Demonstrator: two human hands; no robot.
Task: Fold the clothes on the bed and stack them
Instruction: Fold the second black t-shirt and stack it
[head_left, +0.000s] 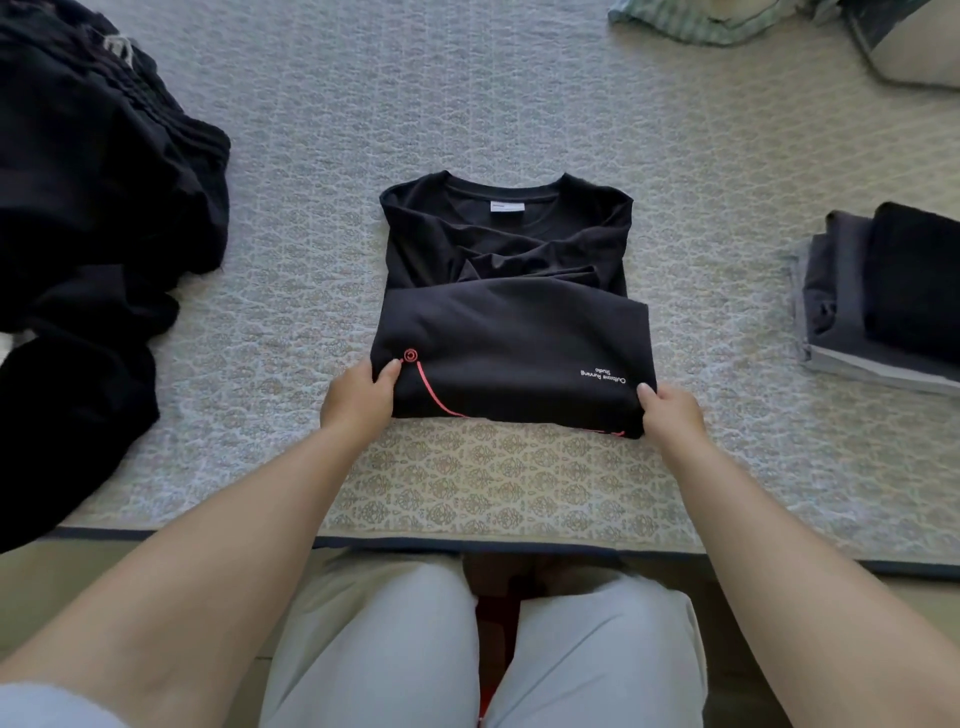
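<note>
A black T-shirt with a red line print and small white lettering lies on the patterned bed cover, collar away from me. Its lower half is folded up over the middle. My left hand grips the near left corner of the fold, thumb on top. My right hand grips the near right corner the same way. A pile of unfolded black clothes lies at the left. A stack of folded dark and grey clothes sits at the right.
A green striped cloth and another item lie at the far right edge. The bed's dark border runs in front of my knees.
</note>
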